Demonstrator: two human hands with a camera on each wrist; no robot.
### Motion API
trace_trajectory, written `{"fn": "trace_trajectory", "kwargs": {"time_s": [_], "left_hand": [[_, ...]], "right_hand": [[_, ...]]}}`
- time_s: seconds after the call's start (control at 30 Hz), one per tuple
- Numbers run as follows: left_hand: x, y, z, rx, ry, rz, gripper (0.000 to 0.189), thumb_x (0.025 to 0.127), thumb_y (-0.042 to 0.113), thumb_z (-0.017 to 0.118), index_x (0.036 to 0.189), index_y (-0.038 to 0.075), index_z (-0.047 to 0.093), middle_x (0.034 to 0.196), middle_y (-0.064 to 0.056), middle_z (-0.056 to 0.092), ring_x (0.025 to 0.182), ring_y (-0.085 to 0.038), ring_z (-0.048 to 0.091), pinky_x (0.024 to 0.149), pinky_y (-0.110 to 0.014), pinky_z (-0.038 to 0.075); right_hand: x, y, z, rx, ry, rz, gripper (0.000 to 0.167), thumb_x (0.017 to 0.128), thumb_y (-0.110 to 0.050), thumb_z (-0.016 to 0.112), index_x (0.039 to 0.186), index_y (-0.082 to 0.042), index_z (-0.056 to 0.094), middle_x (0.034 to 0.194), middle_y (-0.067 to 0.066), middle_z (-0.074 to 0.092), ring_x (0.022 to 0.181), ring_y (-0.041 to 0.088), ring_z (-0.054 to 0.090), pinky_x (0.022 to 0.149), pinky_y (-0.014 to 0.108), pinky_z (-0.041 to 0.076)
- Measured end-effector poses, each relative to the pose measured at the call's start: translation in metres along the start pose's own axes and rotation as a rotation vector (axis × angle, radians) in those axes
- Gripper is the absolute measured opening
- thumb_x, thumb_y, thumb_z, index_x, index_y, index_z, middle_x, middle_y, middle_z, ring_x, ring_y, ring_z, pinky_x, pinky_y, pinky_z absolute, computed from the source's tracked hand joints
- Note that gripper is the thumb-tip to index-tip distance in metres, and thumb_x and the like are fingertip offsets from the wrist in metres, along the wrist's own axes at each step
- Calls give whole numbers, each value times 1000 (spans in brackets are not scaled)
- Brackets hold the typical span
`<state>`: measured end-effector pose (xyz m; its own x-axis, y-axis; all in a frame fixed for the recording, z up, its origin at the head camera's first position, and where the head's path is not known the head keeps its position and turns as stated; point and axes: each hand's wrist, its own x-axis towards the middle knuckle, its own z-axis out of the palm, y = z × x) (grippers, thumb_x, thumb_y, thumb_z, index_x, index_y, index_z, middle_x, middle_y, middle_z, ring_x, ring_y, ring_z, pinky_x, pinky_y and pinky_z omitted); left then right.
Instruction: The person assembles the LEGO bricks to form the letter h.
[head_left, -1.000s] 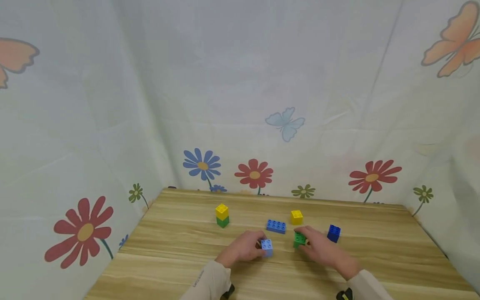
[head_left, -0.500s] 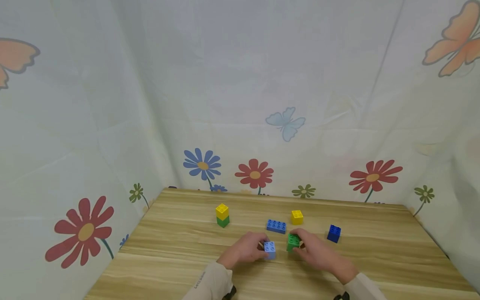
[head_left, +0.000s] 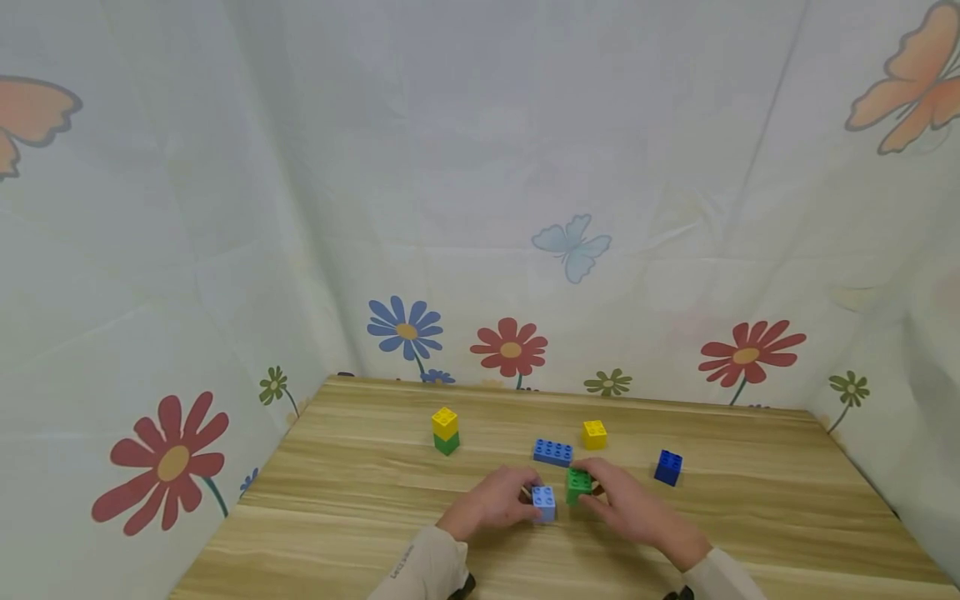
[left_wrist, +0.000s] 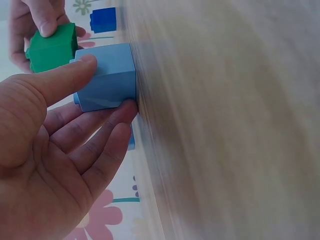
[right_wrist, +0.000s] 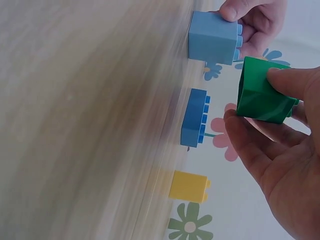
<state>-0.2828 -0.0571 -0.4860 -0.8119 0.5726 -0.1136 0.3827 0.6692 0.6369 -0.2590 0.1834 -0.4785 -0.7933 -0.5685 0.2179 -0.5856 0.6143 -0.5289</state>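
Note:
My left hand (head_left: 498, 502) pinches a light blue toy brick (head_left: 543, 504) between thumb and fingers; in the left wrist view this brick (left_wrist: 107, 77) stands on the table. Just right of it, my right hand (head_left: 626, 504) grips a green toy brick (head_left: 578, 487). The right wrist view shows the green brick (right_wrist: 265, 90) raised off the table, its hollow underside partly visible. A small gap separates the two bricks in the head view. Behind them lies a long blue brick (head_left: 552, 453) with two rows of studs.
A yellow brick (head_left: 594, 435) sits behind the right hand, and a dark blue brick (head_left: 668, 467) lies to its right. At the back left, a yellow brick is stacked on a green brick (head_left: 446, 442). A flowered curtain (head_left: 450, 208) hangs behind the wooden table (head_left: 360, 467).
My right hand has carried the green brick leftward, towards the light blue one. The left hand has shifted slightly right and nearer with its brick. The other bricks have stayed put.

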Motion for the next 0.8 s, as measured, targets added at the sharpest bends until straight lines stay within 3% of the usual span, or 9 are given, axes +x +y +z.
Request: {"fn": "trace_trajectory", "kwargs": {"time_s": [0.27,0.8], "left_hand": [[1,1,2,1,3,8,21,85,21,72,103,19,62,95,11,61,80,-1,57,72,-22,49],[2,4,5,11,6,51,23,84,19,73,105,15,62,94,9,62,79,0,58,70,-19,49]], "right_hand": [[3,-6,1,65,-39,58,40,96,-21,57,131,-6,46,120,1,54,101,13,55,82,30,50],[7,-10,8,108,-50,9,35,94,-16,61,126,-10,49,120,0,54,101,12,56,83,25,50]]}}
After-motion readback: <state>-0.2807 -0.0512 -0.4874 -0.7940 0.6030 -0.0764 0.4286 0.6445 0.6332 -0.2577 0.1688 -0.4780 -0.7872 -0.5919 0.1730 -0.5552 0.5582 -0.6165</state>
